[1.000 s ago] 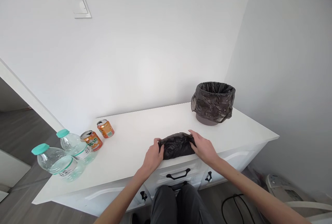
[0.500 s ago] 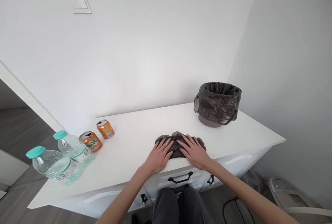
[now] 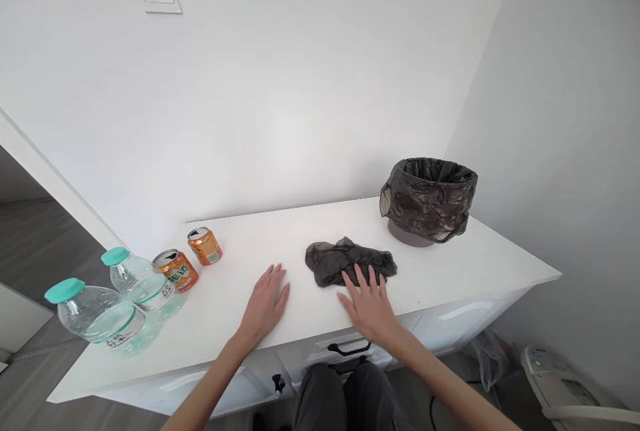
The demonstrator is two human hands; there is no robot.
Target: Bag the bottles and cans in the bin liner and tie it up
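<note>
A crumpled black plastic bag [image 3: 336, 263] lies flattened on the white countertop [image 3: 300, 224]. My right hand [image 3: 369, 304] is at its lower right edge, fingers spread and fingertips touching the plastic. To the left of the bag, my left hand [image 3: 263, 306] is over the bare white top, palm down with fingers stretched out and holding nothing. Behind and to the right of the bag stands a small bin [image 3: 410, 236], its mouth lined with another black bag [image 3: 430, 204] folded over the rim.
Two orange cans [image 3: 204, 246] stand at the left, both opened. Beside them are two clear bottles [image 3: 107, 314] with teal caps. Black handles [image 3: 350, 349] stick out from the cabinet front below. A pale appliance [image 3: 565, 378] is on the floor at right.
My left hand has come off the crumpled bag and moved left. My right hand has drawn back toward me to the bag's edge, leaving most of the bag uncovered.
</note>
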